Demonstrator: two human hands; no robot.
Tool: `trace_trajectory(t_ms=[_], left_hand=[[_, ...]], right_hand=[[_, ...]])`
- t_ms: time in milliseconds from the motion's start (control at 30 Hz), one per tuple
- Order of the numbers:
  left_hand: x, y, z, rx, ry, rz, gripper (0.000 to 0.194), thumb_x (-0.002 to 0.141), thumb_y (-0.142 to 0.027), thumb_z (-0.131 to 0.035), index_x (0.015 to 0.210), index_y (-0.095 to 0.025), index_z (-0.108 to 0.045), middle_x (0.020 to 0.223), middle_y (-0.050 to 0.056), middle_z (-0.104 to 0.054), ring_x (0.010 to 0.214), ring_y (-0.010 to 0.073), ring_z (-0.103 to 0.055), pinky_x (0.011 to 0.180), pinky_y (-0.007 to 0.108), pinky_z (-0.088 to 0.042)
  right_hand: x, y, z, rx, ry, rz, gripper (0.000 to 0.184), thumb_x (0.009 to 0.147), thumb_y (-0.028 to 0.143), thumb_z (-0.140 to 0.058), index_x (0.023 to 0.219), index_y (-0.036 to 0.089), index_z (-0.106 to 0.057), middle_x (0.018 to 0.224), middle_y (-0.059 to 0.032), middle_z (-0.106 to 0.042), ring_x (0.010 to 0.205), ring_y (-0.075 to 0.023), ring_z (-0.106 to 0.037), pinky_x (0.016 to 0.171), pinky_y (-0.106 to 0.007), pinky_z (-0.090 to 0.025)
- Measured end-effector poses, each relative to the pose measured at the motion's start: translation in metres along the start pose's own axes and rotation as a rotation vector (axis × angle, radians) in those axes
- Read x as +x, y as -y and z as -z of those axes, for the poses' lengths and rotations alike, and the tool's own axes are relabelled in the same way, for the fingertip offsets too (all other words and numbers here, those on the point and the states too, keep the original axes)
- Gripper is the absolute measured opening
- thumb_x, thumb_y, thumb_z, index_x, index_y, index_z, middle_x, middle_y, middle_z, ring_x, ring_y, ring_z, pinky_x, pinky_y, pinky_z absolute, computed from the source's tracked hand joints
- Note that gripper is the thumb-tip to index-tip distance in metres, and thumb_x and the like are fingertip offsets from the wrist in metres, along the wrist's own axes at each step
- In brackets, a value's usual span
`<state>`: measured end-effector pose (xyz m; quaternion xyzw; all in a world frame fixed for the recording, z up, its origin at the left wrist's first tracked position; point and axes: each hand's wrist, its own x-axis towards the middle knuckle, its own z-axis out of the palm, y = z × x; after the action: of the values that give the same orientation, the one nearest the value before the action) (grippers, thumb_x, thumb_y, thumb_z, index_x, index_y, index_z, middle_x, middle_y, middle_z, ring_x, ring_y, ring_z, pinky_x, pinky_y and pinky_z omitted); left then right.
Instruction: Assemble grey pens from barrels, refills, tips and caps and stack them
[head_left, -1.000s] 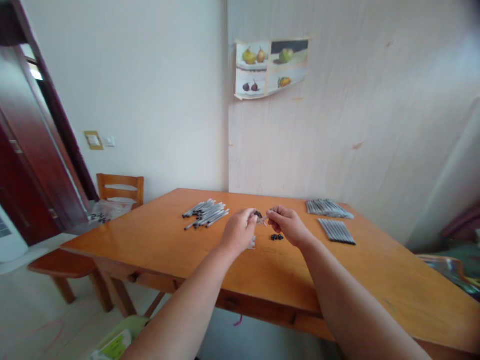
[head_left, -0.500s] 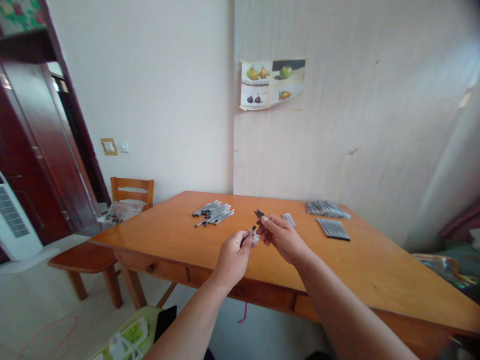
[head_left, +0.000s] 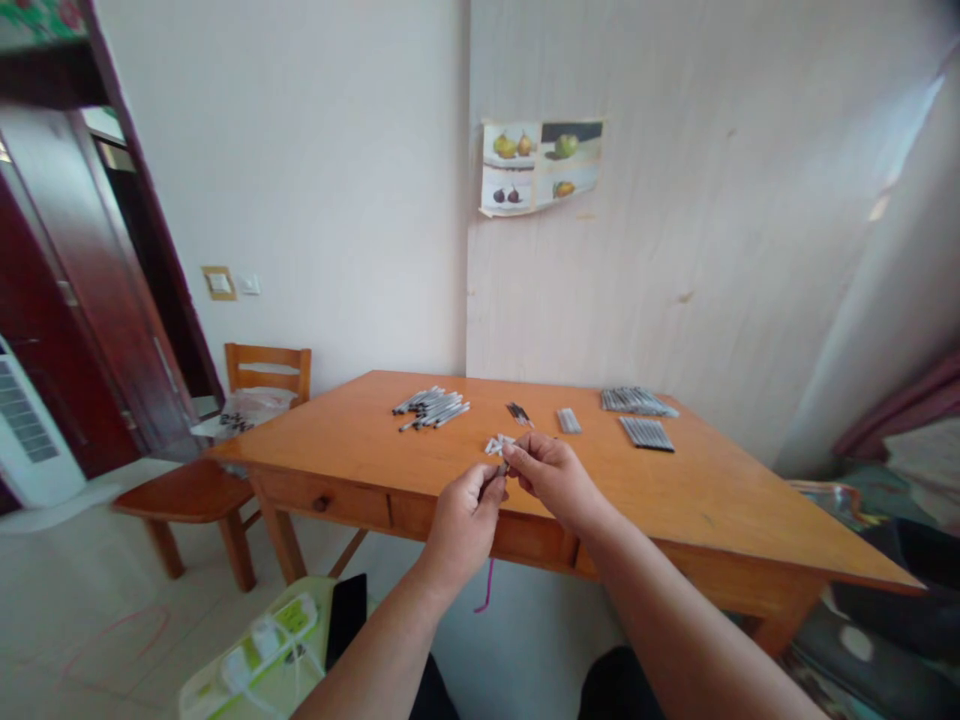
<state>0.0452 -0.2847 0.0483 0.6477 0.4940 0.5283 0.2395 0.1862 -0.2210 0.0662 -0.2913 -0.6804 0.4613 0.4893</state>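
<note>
A: What occupies the two hands at the near side of the bench (head_left: 360, 440)?

B: The left hand (head_left: 463, 515) pinches a slim dark piece (head_left: 502, 469) between thumb and fingers, above the bench's front edge. The right hand (head_left: 551, 478) meets it there, fingertips drawn together; whether they grip the piece or merely touch it cannot be told.

A: And around them?

B: Small white pieces (head_left: 493, 446) lie just beyond the fingertips, thin dark sticks (head_left: 519, 414) farther back, and a pale row (head_left: 568, 420) to their right. A loose heap of grey pens (head_left: 431, 407) sits left; a neat row of pens (head_left: 647, 433) lies right, a larger spread (head_left: 637, 401) behind it.

A: Where does the risk lie?

B: In the pinch, most likely. A slip could drop the piece to the floor, since the hands work so near the edge. A low sweep of the right wrist might scatter the white pieces.

A: What stays unseen?

B: Most of the held piece, covered by fingers. The white pieces are partly blocked by the right hand, and the forearms run out of frame below.
</note>
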Motion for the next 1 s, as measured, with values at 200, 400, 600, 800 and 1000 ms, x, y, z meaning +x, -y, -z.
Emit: trace_trajectory(t_ms=[200,400,600,800,1000], left_hand=[[-0.003,0.000,0.001,-0.040,0.000,0.013,0.033,0.092,-0.041,-0.049,0.107,-0.019,-0.067,0.081,0.003,-0.068,0.068,0.0149,-0.058,0.066,0.026,-0.045],[-0.005,0.005,0.003,-0.152,0.062,0.059,0.039,0.093,-0.046,-0.047,0.112,-0.017,-0.065,0.074,0.001,-0.061,0.057,0.0109,-0.048,0.057,0.024,-0.041],[-0.009,0.003,0.006,-0.176,0.045,0.084,0.038,0.092,-0.046,-0.049,0.111,-0.017,-0.064,0.076,0.002,-0.061,0.056,0.0105,-0.047,0.055,0.023,-0.040],[-0.009,0.002,0.006,-0.184,0.048,0.089,0.036,0.091,-0.045,-0.050,0.109,-0.018,-0.065,0.077,0.002,-0.062,0.058,0.0106,-0.048,0.057,0.023,-0.041],[-0.013,0.004,0.001,-0.345,0.060,0.111,0.035,0.092,-0.045,-0.052,0.108,-0.016,-0.065,0.077,0.002,-0.060,0.058,0.0088,-0.046,0.055,0.022,-0.037]], right_hand=[[-0.004,0.001,0.000,-0.076,0.027,0.060,0.038,0.089,0.051,-0.055,0.071,0.018,-0.055,0.056,0.0040,-0.047,0.049,-0.0084,-0.037,0.047,-0.023,-0.027],[-0.006,0.005,0.000,-0.013,0.067,0.038,0.038,0.089,0.052,-0.055,0.073,0.019,-0.057,0.054,0.0044,-0.044,0.048,-0.0085,-0.033,0.046,-0.024,-0.024],[-0.007,0.010,-0.001,0.073,0.089,-0.010,0.037,0.087,0.053,-0.058,0.072,0.019,-0.057,0.059,0.0024,-0.051,0.049,-0.0085,-0.035,0.047,-0.024,-0.026],[-0.009,0.013,-0.002,0.119,0.084,-0.007,0.034,0.087,0.050,-0.060,0.074,0.019,-0.058,0.060,0.0025,-0.053,0.048,-0.0079,-0.034,0.046,-0.024,-0.024],[-0.011,0.016,-0.004,0.139,0.072,-0.007,0.034,0.086,0.050,-0.062,0.076,0.017,-0.059,0.062,0.0013,-0.056,0.049,-0.0073,-0.035,0.046,-0.023,-0.024]])
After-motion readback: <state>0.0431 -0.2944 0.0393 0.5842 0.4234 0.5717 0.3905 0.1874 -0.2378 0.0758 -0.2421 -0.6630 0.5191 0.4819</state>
